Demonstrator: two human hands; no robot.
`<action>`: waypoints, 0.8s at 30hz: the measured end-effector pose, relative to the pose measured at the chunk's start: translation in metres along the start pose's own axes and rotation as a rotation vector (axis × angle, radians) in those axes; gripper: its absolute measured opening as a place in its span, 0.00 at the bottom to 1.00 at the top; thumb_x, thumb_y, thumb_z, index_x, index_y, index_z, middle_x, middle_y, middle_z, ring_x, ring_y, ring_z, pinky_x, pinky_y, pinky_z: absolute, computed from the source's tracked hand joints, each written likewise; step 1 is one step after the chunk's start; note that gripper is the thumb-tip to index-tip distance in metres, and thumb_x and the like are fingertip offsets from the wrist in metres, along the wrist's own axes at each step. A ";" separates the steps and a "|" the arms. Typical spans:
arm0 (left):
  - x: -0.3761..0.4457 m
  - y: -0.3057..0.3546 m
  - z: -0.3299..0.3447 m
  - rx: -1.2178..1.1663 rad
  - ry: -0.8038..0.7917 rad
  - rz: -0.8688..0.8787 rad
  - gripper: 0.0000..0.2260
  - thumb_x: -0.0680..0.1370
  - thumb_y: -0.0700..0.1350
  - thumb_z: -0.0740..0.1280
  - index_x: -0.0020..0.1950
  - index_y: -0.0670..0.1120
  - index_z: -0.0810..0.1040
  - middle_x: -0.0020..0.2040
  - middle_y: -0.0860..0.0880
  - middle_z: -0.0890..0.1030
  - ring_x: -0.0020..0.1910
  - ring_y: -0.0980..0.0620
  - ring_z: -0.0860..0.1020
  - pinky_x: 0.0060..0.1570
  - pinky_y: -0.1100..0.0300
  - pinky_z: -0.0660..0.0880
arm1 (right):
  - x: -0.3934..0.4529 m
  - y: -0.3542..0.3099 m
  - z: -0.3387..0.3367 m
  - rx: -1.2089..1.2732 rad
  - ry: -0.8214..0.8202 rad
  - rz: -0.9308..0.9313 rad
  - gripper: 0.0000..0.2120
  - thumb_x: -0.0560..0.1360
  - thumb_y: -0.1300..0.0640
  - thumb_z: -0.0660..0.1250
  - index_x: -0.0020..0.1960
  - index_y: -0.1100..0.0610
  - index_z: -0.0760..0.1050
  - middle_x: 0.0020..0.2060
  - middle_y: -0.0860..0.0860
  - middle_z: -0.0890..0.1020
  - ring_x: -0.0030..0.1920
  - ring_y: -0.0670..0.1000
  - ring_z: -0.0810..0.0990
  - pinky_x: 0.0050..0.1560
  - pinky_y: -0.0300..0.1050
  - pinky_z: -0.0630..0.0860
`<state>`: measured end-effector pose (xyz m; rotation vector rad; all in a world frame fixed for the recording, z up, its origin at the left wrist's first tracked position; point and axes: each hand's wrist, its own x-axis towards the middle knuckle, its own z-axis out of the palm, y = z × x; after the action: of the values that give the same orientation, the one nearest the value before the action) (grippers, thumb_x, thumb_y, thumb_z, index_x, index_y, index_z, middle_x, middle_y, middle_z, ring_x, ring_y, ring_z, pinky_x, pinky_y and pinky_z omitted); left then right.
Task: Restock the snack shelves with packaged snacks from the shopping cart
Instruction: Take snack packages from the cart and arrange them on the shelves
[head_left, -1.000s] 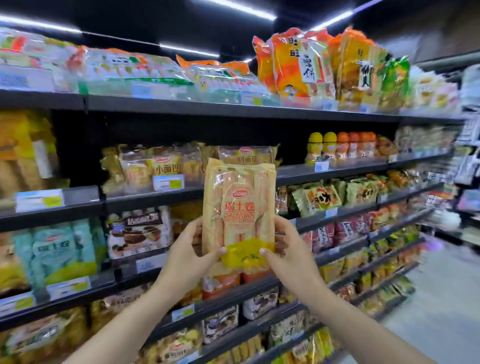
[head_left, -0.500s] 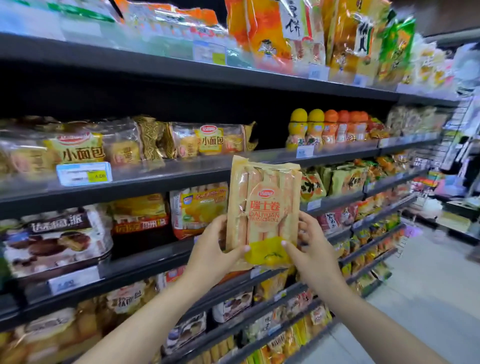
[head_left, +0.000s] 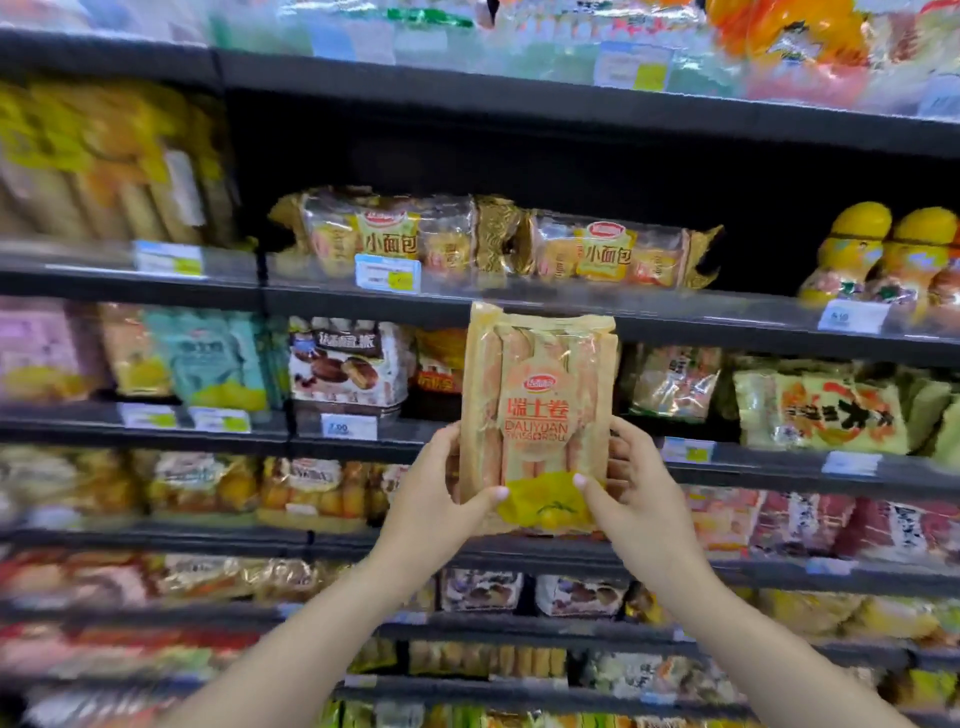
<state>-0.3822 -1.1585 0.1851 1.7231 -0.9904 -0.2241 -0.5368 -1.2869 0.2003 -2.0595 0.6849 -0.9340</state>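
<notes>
Hands both up in front of the shelving, one swiss roll pack (head_left: 537, 415) held upright between them. Left hand (head_left: 434, 504) grips the pack's lower left edge, thumb across the front near the yellow bottom band, fingers behind. Right hand (head_left: 641, 501) grips the lower right edge the same way, thumb on the front. Pack is in the air, not on any shelf; its top edge overlaps the front lip of the bread shelf (head_left: 675, 314), its bottom sits level with the shelf two rows lower. On the bread shelf behind: two small bread packs (head_left: 389, 241) side by side, touching, left of centre, one blue price tag (head_left: 387, 273) clipped on the lip under the left one. At that shelf's right end, two yellow-capped bottles (head_left: 852, 249) clearly countable, more orange ones cut off by the frame. Next row down: one chocolate pie box (head_left: 345, 364) just left of the held pack, one teal bag (head_left: 213, 358) further left. Lower rows blurred, counts not readable.
</notes>
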 end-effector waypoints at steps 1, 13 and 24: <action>-0.006 -0.005 -0.013 0.015 0.035 -0.021 0.28 0.73 0.52 0.73 0.69 0.60 0.64 0.59 0.67 0.71 0.59 0.65 0.70 0.57 0.67 0.69 | 0.001 -0.005 0.014 0.014 -0.038 -0.022 0.28 0.76 0.56 0.69 0.59 0.26 0.60 0.59 0.31 0.73 0.60 0.38 0.74 0.59 0.50 0.77; -0.115 -0.077 -0.236 0.178 0.389 -0.187 0.21 0.74 0.52 0.72 0.65 0.59 0.70 0.56 0.62 0.79 0.55 0.62 0.77 0.52 0.59 0.77 | -0.030 -0.121 0.226 0.208 -0.457 -0.200 0.27 0.76 0.54 0.68 0.71 0.41 0.62 0.63 0.40 0.74 0.63 0.43 0.73 0.61 0.53 0.75; -0.174 -0.133 -0.384 0.289 0.497 -0.256 0.23 0.74 0.48 0.74 0.66 0.56 0.69 0.54 0.65 0.78 0.53 0.66 0.77 0.53 0.55 0.79 | -0.081 -0.207 0.364 0.267 -0.543 -0.231 0.28 0.76 0.54 0.68 0.70 0.39 0.59 0.64 0.37 0.72 0.64 0.39 0.70 0.63 0.40 0.70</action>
<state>-0.2000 -0.7558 0.1690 2.0347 -0.4507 0.1898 -0.2636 -0.9597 0.1746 -2.0419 0.0331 -0.5079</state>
